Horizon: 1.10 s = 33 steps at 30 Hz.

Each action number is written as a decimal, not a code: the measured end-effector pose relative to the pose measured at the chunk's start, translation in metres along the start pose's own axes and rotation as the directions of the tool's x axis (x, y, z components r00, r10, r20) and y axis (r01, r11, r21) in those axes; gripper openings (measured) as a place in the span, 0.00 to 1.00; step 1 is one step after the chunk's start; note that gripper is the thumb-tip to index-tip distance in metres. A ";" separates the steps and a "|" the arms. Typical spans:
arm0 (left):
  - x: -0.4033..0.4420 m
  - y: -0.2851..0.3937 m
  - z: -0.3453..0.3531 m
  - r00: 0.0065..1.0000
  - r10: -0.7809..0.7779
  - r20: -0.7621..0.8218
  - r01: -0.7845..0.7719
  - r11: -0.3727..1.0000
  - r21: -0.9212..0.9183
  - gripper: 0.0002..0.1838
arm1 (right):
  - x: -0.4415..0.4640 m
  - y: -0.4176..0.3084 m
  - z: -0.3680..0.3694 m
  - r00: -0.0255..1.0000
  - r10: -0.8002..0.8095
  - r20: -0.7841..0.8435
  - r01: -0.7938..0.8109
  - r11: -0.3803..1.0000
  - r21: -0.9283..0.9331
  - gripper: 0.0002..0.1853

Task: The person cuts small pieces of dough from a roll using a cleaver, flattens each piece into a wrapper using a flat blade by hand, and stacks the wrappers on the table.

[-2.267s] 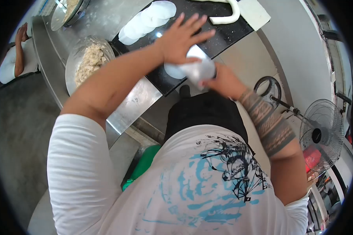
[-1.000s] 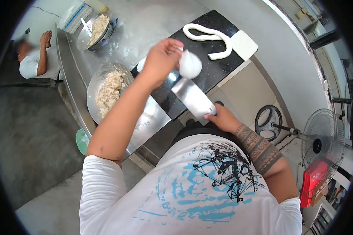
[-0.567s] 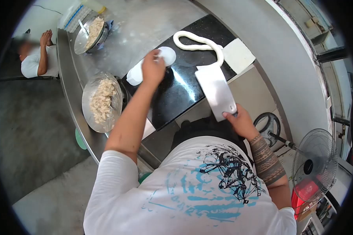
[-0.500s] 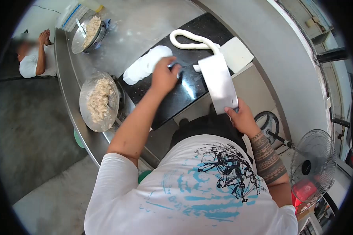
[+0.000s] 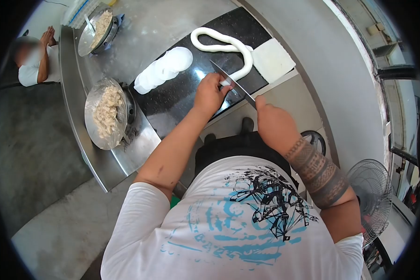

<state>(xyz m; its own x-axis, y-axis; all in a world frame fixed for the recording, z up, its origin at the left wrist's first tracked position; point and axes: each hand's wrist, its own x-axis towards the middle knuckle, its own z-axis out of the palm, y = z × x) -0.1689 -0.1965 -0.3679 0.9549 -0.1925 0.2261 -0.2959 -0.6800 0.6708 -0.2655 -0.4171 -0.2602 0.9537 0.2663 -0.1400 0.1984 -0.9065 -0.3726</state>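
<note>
A long white rope of dough (image 5: 248,58) lies looped on a speckled black stone slab (image 5: 177,109), its near end at the fingers of the left hand (image 5: 208,95), bent with their tips closed on that end. The right hand (image 5: 276,122) is clamped round the hidden handle of a broad steel cleaver (image 5: 240,89), seen edge-on, its blade crossing the rope just beside the left fingertips; whether it cuts through cannot be told. Overlapping thin white round discs (image 5: 165,67) form a slanting row on the slab, left of the rope. A flat white square pad (image 5: 274,60) lies beside the loop. The white T-shirt (image 5: 140,224) bears a black line drawing over light-blue lettering, too broken and creased to read.
</note>
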 end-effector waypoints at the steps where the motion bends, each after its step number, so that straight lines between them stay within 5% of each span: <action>1: -0.001 0.001 -0.002 1.000 -0.006 0.000 0.006 1.000 0.010 0.19 | 0.003 0.003 0.017 1.000 -0.002 -0.013 0.002 1.000 0.008 0.07; 5: -0.004 0.004 -0.014 0.994 -0.095 -0.046 0.095 0.995 -0.005 0.18 | 0.019 -0.003 0.013 0.998 0.062 0.032 -0.063 0.997 0.054 0.05; 8: -0.005 0.004 -0.056 0.988 -0.134 -0.078 0.136 0.990 0.025 0.16 | 0.023 0.008 0.001 0.965 -0.037 -0.259 0.093 0.974 0.208 0.10; 12: -0.042 -0.020 -0.125 0.998 -0.062 0.006 0.062 0.998 0.020 0.16 | 0.031 0.026 0.006 0.916 0.390 -0.090 -0.085 0.410 0.908 0.17; 14: -0.061 -0.031 -0.146 0.989 -0.024 0.149 0.024 1.000 0.006 0.16 | 0.034 0.049 0.067 0.837 0.543 0.069 -0.108 0.040 0.993 0.17; 16: -0.087 -0.053 -0.156 0.945 0.048 0.323 -0.058 0.998 0.021 0.17 | 0.011 0.064 0.104 0.824 0.520 0.223 -0.184 -0.126 0.975 0.16; 17: -0.094 -0.066 -0.155 0.918 0.222 0.328 -0.246 0.969 0.033 0.17 | 0.006 0.063 0.114 0.816 0.499 0.292 -0.217 -0.204 0.955 0.15; 21: -0.119 -0.093 -0.151 0.895 0.330 0.299 -0.368 0.927 0.077 0.11 | -0.039 0.013 0.125 0.754 0.577 0.314 -0.257 -0.182 0.949 0.15; 24: -0.111 -0.090 -0.158 0.826 0.387 0.410 -0.491 0.850 0.188 0.16 | -0.076 -0.021 0.141 0.736 0.605 0.303 -0.295 -0.116 0.948 0.14; 26: -0.095 -0.056 -0.175 0.791 0.377 0.482 -0.568 0.747 0.347 0.30 | -0.101 -0.046 0.144 0.721 0.628 0.293 -0.302 -0.097 0.949 0.15; 29: -0.083 -0.033 -0.135 0.828 0.410 0.384 -0.542 0.761 0.356 0.45 | -0.139 -0.071 0.150 0.681 0.671 0.292 -0.349 -0.052 0.935 0.15; 33: -0.090 -0.049 -0.088 0.778 0.401 0.484 -0.569 0.778 0.269 0.53 | -0.177 -0.088 0.135 0.624 0.697 0.354 -0.451 -0.050 0.891 0.13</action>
<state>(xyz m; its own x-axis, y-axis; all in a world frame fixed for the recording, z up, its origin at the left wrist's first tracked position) -0.2429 -0.0838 -0.3594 0.6357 -0.7651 0.1030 -0.7664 -0.6094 0.2032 -0.4826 -0.3404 -0.3268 0.6529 -0.3495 -0.6720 -0.6414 0.2168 -0.7359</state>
